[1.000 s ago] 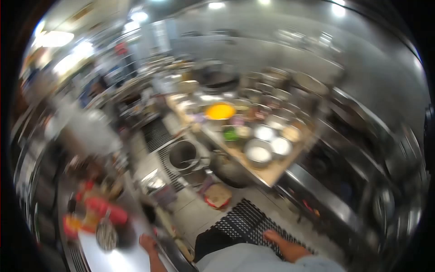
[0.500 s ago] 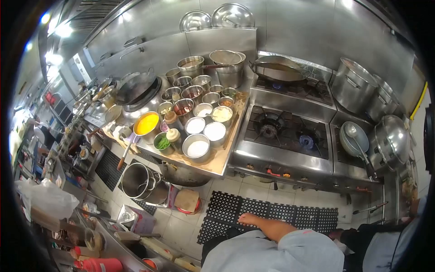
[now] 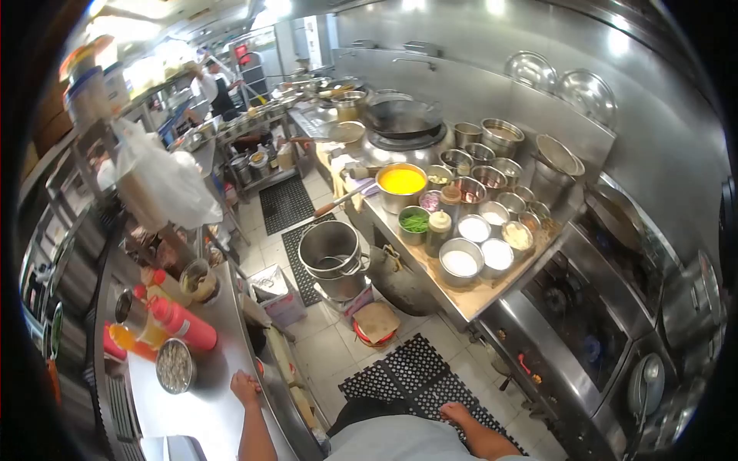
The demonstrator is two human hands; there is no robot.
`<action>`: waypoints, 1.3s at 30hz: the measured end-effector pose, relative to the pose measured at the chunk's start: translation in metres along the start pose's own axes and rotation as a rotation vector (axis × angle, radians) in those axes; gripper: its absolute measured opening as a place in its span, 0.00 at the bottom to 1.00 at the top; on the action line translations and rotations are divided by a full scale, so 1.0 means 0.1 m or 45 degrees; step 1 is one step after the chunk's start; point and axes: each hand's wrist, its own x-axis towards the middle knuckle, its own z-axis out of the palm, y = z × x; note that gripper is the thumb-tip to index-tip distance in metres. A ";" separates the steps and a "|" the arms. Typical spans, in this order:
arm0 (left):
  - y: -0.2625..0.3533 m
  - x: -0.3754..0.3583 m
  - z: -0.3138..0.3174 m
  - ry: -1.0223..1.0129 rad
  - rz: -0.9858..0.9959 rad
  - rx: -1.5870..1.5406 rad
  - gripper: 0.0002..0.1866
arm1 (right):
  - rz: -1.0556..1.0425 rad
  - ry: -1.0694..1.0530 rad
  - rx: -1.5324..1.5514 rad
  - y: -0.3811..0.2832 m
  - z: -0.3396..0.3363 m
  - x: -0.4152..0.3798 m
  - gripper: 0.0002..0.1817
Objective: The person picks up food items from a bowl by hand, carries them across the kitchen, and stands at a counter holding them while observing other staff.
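My left hand (image 3: 246, 386) is at the lower left, over the inner edge of the steel counter (image 3: 219, 415), its fingers curled with nothing seen in them. The nearest items to it are a metal bowl of pale pieces (image 3: 176, 366) and a red squeeze bottle (image 3: 183, 323). My right hand (image 3: 455, 413) hangs in front of my body above the black floor mat (image 3: 419, 367). Its fingers are folded in, with no object visible, and it touches nothing.
Bowls of white powder (image 3: 461, 263), chopped greens (image 3: 414, 221) and a pan of yellow liquid (image 3: 402, 181) crowd the prep table. Beside it stand a large pot (image 3: 329, 250) and a stove (image 3: 573, 307). Two people (image 3: 219, 91) are far back.
The view has swung left, bringing the steel counter and bottles closer. My left hand has come into view. My right hand now sits lower, nearer my body. The co-worker at the right is out of view.
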 end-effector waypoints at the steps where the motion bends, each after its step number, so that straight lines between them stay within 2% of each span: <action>1: 0.03 -0.01 0.00 -0.006 -0.006 0.005 0.14 | -0.068 -0.079 0.111 0.08 0.02 0.13 0.10; 3: 0.04 0.00 -0.01 0.030 -0.001 -0.006 0.13 | -0.118 -0.038 -0.088 -0.05 0.04 0.11 0.10; 5: 0.06 -0.03 0.00 0.010 0.024 0.050 0.13 | 0.019 -0.028 -0.253 -0.37 0.04 -0.06 0.10; 6: 0.06 -0.01 0.00 0.024 0.018 0.062 0.13 | 0.012 -0.059 -0.134 -0.38 0.05 -0.04 0.11; 11: 0.05 -0.01 -0.03 0.041 -0.022 0.001 0.12 | 0.012 -0.036 -0.128 -0.26 0.06 -0.01 0.09; 13: 0.03 0.02 -0.04 -0.029 -0.024 -0.035 0.12 | -0.016 -0.035 -0.146 -0.20 0.04 0.06 0.09; 15: 0.03 0.01 -0.06 -0.028 -0.032 -0.046 0.12 | 0.093 -0.025 -0.181 -0.17 0.02 0.00 0.10; 16: 0.02 0.01 -0.06 -0.019 0.002 -0.015 0.13 | -0.018 -0.042 -0.077 -0.13 0.03 -0.04 0.10; 20: 0.05 0.01 -0.04 0.000 -0.029 -0.018 0.13 | -0.070 0.006 -0.153 -0.22 0.04 -0.14 0.09; 23: 0.07 -0.01 -0.04 0.012 0.009 0.049 0.13 | -0.029 0.023 -0.176 -0.35 0.06 -0.29 0.09; 25: 0.11 -0.03 -0.02 0.012 0.004 0.025 0.13 | 0.243 0.104 -0.344 -0.72 0.10 -0.52 0.10; 29: 0.16 -0.07 0.00 0.021 0.004 -0.002 0.14 | 0.273 0.078 -0.265 -0.55 0.06 -0.34 0.09; 31: 0.09 -0.03 -0.03 0.021 0.005 0.007 0.14 | 0.167 0.045 -0.094 -0.50 0.06 -0.32 0.08; 34: 0.04 0.01 -0.05 0.021 0.007 0.002 0.14 | 0.071 0.005 -0.079 -0.41 0.06 -0.21 0.09; 37: -0.01 0.06 -0.04 0.012 0.012 -0.010 0.14 | 0.194 0.041 -0.220 -0.47 0.08 -0.14 0.09; 39: 0.02 0.04 -0.05 0.002 -0.007 -0.010 0.14 | 0.171 0.034 -0.285 -0.50 0.11 -0.10 0.09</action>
